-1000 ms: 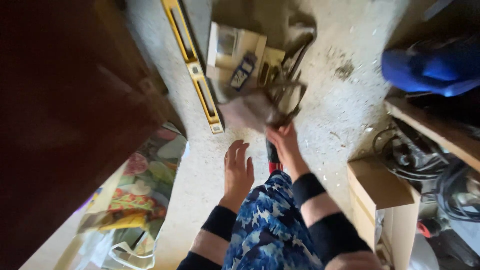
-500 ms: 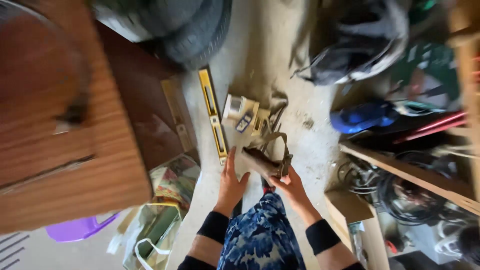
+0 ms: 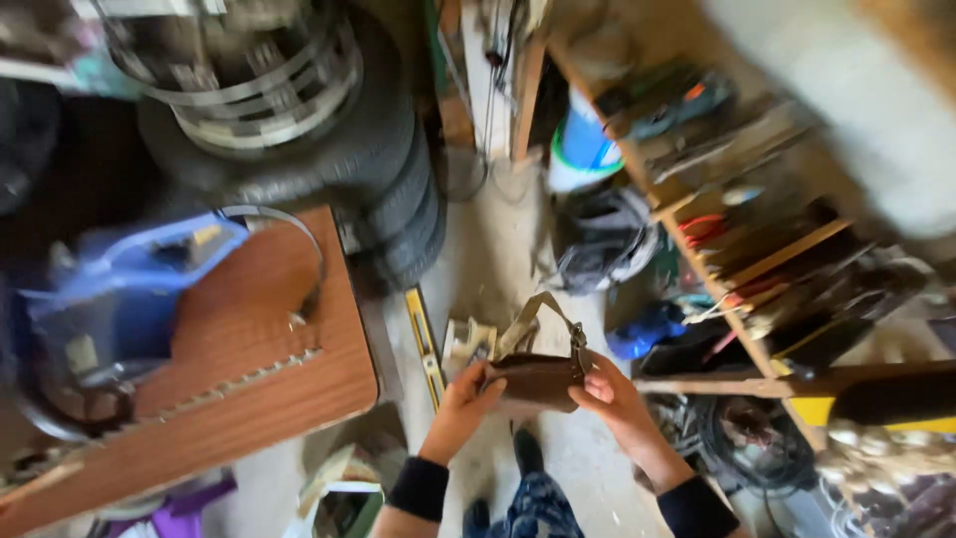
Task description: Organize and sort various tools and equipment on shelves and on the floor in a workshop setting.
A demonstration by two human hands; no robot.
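A dusty concrete floor [image 3: 498,249] runs between stacked tyres [image 3: 388,189] beside a brown wooden cabinet [image 3: 249,369] and cluttered wooden shelves [image 3: 757,249], all daylit.

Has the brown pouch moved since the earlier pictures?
Yes. The brown pouch, held by both hands, has come up off the floor, away from the yellow level it lay beside.

Black cuffs at both wrists, blue camouflage-patterned trousers, dark shoe

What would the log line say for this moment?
left hand: holds brown pouch | right hand: holds pouch by strap buckle | below: yellow level on floor
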